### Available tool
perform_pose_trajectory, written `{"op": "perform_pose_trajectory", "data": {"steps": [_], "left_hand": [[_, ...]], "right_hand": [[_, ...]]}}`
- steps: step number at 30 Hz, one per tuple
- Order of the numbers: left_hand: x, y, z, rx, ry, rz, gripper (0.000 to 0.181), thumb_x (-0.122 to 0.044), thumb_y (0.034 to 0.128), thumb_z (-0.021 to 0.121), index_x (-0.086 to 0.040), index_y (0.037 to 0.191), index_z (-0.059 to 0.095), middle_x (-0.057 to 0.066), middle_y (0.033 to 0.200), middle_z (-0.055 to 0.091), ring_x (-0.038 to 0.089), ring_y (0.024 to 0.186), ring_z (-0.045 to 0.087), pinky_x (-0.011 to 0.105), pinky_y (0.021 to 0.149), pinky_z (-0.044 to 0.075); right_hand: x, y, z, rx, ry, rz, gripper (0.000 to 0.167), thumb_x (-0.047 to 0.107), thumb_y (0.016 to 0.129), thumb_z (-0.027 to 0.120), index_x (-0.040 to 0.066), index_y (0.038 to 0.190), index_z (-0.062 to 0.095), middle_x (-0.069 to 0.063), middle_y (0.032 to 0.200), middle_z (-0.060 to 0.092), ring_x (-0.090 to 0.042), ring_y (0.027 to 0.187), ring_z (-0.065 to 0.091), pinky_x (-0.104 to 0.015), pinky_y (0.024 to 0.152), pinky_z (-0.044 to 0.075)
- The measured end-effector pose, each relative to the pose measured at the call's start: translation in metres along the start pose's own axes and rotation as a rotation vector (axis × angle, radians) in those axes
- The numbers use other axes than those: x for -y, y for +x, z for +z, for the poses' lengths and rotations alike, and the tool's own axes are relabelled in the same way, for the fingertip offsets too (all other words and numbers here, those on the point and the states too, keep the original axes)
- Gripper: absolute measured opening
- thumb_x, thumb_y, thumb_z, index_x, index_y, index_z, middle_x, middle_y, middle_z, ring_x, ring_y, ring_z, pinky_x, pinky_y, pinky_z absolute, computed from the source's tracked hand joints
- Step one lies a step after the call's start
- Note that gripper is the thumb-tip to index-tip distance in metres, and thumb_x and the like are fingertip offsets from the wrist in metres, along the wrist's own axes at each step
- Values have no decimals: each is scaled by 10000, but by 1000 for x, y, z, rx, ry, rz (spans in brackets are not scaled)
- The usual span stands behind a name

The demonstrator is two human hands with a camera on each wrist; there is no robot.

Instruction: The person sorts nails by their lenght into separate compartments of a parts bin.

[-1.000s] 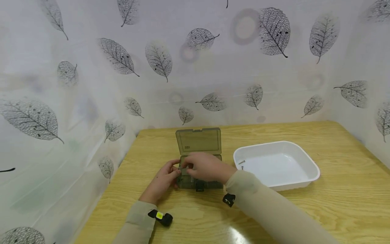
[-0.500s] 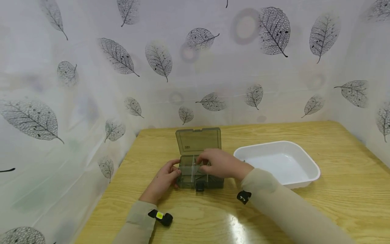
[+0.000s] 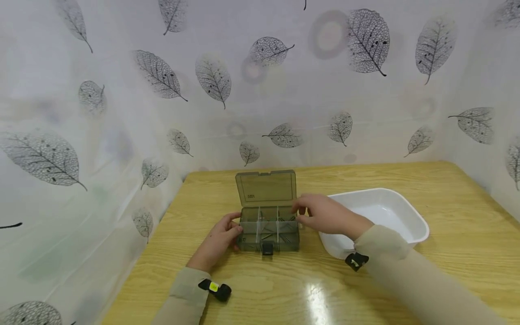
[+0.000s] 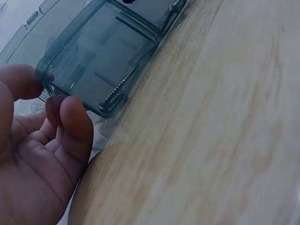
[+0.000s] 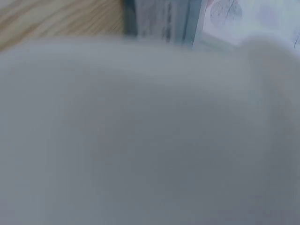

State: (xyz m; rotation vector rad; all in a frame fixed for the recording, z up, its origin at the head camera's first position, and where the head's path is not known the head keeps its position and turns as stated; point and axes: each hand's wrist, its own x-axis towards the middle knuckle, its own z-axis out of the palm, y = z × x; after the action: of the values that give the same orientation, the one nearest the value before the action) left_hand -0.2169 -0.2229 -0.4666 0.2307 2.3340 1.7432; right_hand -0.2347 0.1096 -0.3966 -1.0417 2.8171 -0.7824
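Observation:
A smoky translucent compartment box (image 3: 248, 246) stands on the table, its lid (image 3: 266, 187) raised at the back. Several screws (image 3: 287, 238) lie in its compartments; in the left wrist view one long threaded screw (image 4: 121, 85) shows through the wall. My left hand (image 3: 219, 235) holds the box's left side, with finger and thumb at its corner in the left wrist view. Over the box's right edge hovers my right hand (image 3: 325, 215), fingers loosely bent, with nothing visible between them. A blurred pale surface fills most of the right wrist view, hiding that hand there.
To the right of the box sits a white plastic tray (image 3: 420, 225), partly covered by the right hand and sleeve. The wooden table (image 3: 260, 293) extends around both. A leaf-patterned sheet (image 3: 227, 149) hangs behind and at the sides.
My right hand has moved right across the box, from its left compartments to its right edge, uncovering the screws inside. The left hand stays at the box's left side.

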Motion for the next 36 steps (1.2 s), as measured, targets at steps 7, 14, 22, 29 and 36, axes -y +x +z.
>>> {"op": "perform_pose_trajectory", "data": {"steps": [7, 14, 22, 29, 36], "left_hand": [[0, -1, -1, 6, -5, -8, 509, -159, 1054, 542, -108, 1536, 384, 175, 1068, 552, 242, 713, 538, 396, 656, 555], [1, 0, -1, 11, -8, -12, 512, -152, 1054, 536, -106, 1539, 378, 170, 1061, 547, 242, 728, 530, 395, 661, 559], [1, 0, -1, 12, -19, -18, 513, -144, 1052, 537, -100, 1539, 380, 168, 1053, 547, 232, 722, 528, 389, 652, 557], [1, 1, -1, 8, -16, -18, 511, -131, 1048, 537, -93, 1534, 385, 168, 1049, 548, 236, 730, 528, 387, 651, 556], [0, 1, -1, -1, -3, -20, 507, -133, 1048, 540, -93, 1531, 392, 168, 1053, 554, 231, 729, 529, 385, 654, 557]], "right_hand": [[-30, -20, -13, -18, -18, 21, 162, 163, 954, 669, 146, 1113, 695, 89, 937, 605, -98, 825, 560, -338, 712, 498], [-55, -36, -17, 40, -46, 62, 233, 125, 907, 686, 130, 1140, 698, 24, 983, 638, -100, 807, 557, -349, 737, 497], [-64, -40, -6, 138, -51, 80, 275, 65, 920, 645, 144, 1177, 703, 47, 1043, 653, -141, 922, 584, -386, 821, 503], [-65, -41, 0, 167, -58, 122, 300, 43, 924, 609, 146, 1189, 704, 64, 1035, 637, -139, 879, 542, -353, 794, 462], [-67, -42, 0, 161, -89, 99, 239, 16, 893, 624, 189, 1039, 701, 71, 955, 602, -120, 852, 522, -345, 780, 463]]}}
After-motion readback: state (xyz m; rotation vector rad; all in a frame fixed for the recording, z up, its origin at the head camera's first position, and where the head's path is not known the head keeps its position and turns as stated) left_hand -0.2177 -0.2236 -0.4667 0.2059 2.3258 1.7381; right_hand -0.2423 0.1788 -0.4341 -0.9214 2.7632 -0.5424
